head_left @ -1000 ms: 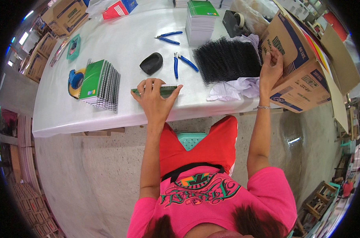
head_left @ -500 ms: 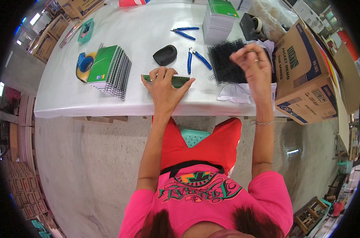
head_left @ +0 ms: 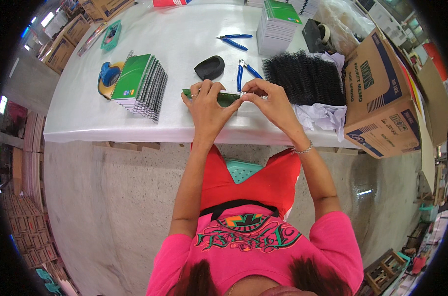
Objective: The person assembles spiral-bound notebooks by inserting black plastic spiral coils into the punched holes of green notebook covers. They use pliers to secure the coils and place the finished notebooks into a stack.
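My left hand grips a small green-covered notebook on edge at the table's front, thumb and fingers spread along it. At the notebook's right end, my right hand is closed in a pinch. A short piece of dark wire coil shows beside its fingertips; most of it is hidden by the fingers. Just beyond lie blue-handled cutters and a black rounded pad-like object. Right of them, a pile of black spiral coils rests on crumpled white paper.
A stack of spiral-bound green notebooks stands left, beside a tape dispenser. Farther back are blue pliers, another notebook stack and a teal basket. An open cardboard box stands at the table's right.
My right hand has come down leftward from above the coil pile to the notebook's right end, its fingers now pinched there. My left hand keeps its hold on the notebook.
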### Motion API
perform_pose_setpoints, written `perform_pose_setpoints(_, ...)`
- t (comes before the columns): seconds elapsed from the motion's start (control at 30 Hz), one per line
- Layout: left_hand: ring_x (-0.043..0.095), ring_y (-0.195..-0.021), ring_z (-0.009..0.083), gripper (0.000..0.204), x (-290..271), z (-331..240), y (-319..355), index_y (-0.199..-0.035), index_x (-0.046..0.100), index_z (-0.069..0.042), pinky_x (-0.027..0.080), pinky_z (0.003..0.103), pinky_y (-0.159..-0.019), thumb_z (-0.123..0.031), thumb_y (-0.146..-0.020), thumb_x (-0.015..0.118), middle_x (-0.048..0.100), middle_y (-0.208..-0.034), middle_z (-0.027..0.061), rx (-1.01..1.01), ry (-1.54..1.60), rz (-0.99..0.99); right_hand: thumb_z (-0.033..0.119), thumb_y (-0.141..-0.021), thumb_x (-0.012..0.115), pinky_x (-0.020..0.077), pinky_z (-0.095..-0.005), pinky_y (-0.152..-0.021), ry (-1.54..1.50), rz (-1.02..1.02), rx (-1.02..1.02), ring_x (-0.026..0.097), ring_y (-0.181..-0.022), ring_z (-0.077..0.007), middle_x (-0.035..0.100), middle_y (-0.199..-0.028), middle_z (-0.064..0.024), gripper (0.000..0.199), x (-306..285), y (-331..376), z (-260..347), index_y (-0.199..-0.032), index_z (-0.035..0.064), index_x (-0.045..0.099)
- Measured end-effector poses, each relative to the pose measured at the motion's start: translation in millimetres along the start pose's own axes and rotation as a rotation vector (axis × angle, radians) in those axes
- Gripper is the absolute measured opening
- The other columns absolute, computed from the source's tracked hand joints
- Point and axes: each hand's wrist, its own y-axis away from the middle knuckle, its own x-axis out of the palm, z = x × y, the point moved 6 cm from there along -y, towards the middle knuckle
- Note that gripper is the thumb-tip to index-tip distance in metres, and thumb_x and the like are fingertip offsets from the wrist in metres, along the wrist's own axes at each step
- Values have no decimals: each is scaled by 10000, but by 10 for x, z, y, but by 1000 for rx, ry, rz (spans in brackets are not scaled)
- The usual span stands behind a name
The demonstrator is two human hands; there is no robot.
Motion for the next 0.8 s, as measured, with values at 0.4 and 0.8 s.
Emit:
perform_pose_setpoints(0.4,501,-1084,271,447,-36,-21,-13,-973,624,-123,285,665,-984,-486,-750,762,566,-1000,-5,-37,-43,132,93,-927,595,467,-404,-736,162,-15,-256,587,-826,-348,582,-901,-171,121,72,42,114,-957,-24,596)
perform_pose_setpoints(0.8,481,-1121,251,305,-108,60,4,-1132,578,-152,255,696,-980,-378,-928,606,525,-1103,12,-31,87,211,121,-935,586,443,-476,-742,336,-74,-272,577,-858,-392,577,-922,-178,135,167,-22,235,-954,-10,559)
